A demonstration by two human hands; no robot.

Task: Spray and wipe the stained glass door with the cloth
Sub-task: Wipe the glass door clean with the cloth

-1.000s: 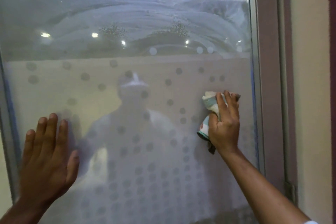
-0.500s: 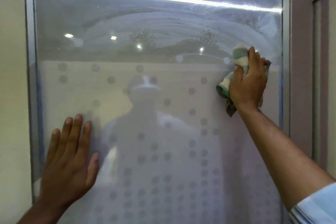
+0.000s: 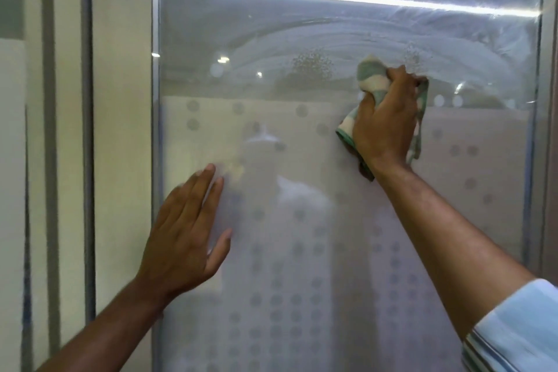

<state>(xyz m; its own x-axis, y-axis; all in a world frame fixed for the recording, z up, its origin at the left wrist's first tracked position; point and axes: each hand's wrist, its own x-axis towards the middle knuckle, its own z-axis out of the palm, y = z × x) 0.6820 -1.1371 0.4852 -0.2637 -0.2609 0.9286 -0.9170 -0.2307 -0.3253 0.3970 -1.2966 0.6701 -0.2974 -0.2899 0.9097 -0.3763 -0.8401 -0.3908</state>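
Now the right hand [image 3: 385,127] has a clenched grip on the bunched cloth [image 3: 373,77], a green and cream rag, and presses it flat against the glass door [image 3: 302,235]. That cloth sits in the upper right part of the pane, right on the line where the clear glass above meets the frosted band below. Green edges of the rag poke out above the knuckles, to the left of the palm and down past the wrist. Curved soapy smears [image 3: 302,45] arc across the clear glass above the cloth, with a speckled patch of droplets [image 3: 312,63] just to its left. Over on the other side, the left hand [image 3: 187,232] is released and flat, fingers together, palm to the frosted glass near the door's left frame [image 3: 155,130], holding nothing. Rows of round dots [image 3: 276,300] run down the frosted part between the two arms. A pale blue sleeve [image 3: 519,326] shows at the right forearm, low in the corner.
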